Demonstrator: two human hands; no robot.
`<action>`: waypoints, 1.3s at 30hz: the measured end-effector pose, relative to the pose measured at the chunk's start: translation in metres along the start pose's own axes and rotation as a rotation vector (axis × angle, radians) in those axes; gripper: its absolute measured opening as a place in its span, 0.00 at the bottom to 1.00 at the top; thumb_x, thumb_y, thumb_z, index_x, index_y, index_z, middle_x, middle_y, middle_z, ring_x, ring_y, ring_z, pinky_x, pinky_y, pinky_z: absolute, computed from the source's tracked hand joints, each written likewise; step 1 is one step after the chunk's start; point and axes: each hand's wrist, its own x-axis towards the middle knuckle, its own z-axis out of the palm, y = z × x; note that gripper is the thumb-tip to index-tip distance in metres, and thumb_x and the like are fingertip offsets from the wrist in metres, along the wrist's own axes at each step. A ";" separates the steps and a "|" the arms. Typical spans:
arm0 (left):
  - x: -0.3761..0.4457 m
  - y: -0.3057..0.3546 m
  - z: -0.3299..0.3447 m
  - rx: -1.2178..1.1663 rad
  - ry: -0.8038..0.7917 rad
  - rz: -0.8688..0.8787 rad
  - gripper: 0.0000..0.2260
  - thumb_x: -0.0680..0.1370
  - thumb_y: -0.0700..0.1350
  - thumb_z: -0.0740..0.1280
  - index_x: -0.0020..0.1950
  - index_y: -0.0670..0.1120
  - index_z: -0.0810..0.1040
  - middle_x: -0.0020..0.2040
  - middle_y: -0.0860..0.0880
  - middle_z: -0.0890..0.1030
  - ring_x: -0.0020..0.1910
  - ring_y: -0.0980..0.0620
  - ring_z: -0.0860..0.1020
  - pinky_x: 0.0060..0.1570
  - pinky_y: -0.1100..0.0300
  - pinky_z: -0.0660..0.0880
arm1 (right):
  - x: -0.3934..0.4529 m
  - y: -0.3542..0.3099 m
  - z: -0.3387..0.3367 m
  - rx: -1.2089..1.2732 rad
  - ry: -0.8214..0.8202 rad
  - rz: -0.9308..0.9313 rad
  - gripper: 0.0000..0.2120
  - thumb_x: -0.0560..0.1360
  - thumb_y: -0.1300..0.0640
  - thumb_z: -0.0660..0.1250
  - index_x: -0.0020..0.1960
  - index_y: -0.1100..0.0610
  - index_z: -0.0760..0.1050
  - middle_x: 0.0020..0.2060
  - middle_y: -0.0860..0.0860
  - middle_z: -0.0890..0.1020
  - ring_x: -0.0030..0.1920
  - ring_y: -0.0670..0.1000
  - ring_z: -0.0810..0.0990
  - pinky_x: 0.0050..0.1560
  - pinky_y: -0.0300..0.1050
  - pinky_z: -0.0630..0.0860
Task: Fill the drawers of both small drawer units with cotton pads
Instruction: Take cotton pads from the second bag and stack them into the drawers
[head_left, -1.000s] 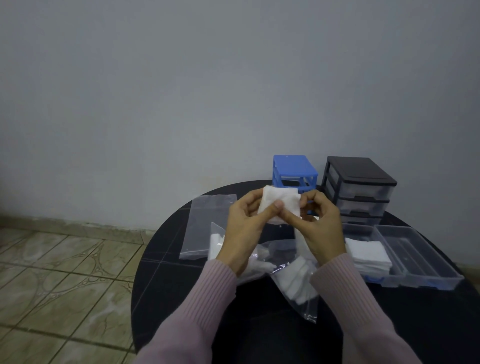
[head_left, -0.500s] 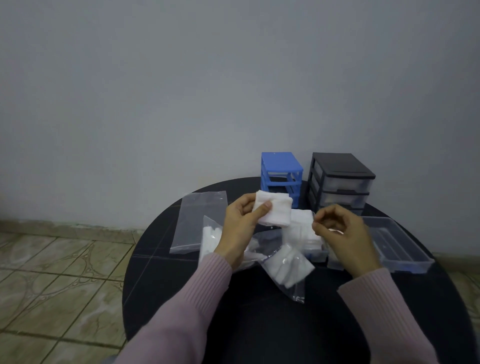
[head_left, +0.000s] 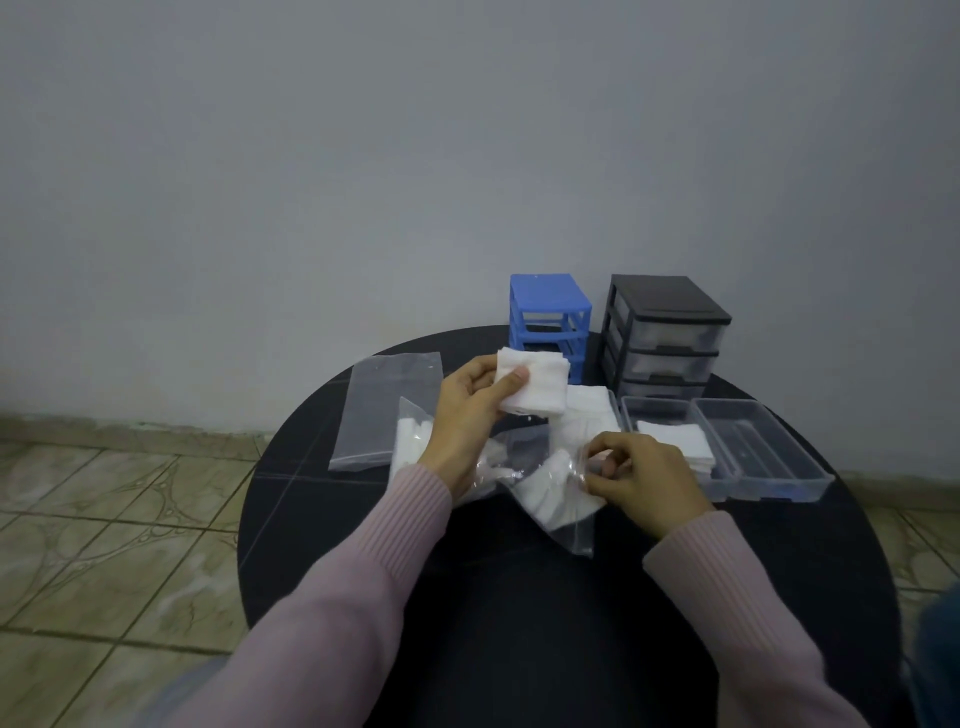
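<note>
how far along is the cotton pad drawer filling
Early. Done: one pulled-out clear drawer holds a pad stack. In hand: the left hand holds a stack of pads; the right hand pinches the bag of pads. Left: the neighbouring drawer is empty, and the blue unit has empty slots.

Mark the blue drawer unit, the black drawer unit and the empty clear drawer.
blue drawer unit (head_left: 545, 293), head view, top panel.
black drawer unit (head_left: 662, 296), head view, top panel.
empty clear drawer (head_left: 753, 447), head view, bare floor.
</note>
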 end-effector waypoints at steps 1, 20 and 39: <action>0.000 0.000 0.000 -0.001 0.000 0.000 0.10 0.76 0.37 0.66 0.57 0.39 0.76 0.44 0.49 0.83 0.42 0.56 0.81 0.42 0.62 0.80 | 0.000 -0.001 0.001 0.013 -0.012 0.012 0.06 0.74 0.52 0.68 0.48 0.53 0.78 0.32 0.44 0.75 0.33 0.39 0.72 0.31 0.26 0.65; -0.002 -0.004 0.004 -0.017 -0.018 -0.018 0.08 0.76 0.37 0.66 0.55 0.41 0.77 0.47 0.47 0.83 0.44 0.53 0.81 0.45 0.60 0.80 | 0.003 -0.025 0.021 -0.087 -0.043 0.156 0.14 0.75 0.50 0.66 0.59 0.52 0.75 0.51 0.52 0.82 0.53 0.52 0.78 0.57 0.52 0.74; -0.006 -0.009 0.006 0.032 -0.027 -0.033 0.07 0.76 0.36 0.67 0.54 0.41 0.77 0.48 0.45 0.82 0.48 0.48 0.80 0.58 0.48 0.76 | 0.002 -0.028 0.032 -0.150 0.009 0.342 0.12 0.72 0.55 0.70 0.55 0.48 0.76 0.52 0.51 0.79 0.59 0.54 0.74 0.61 0.52 0.64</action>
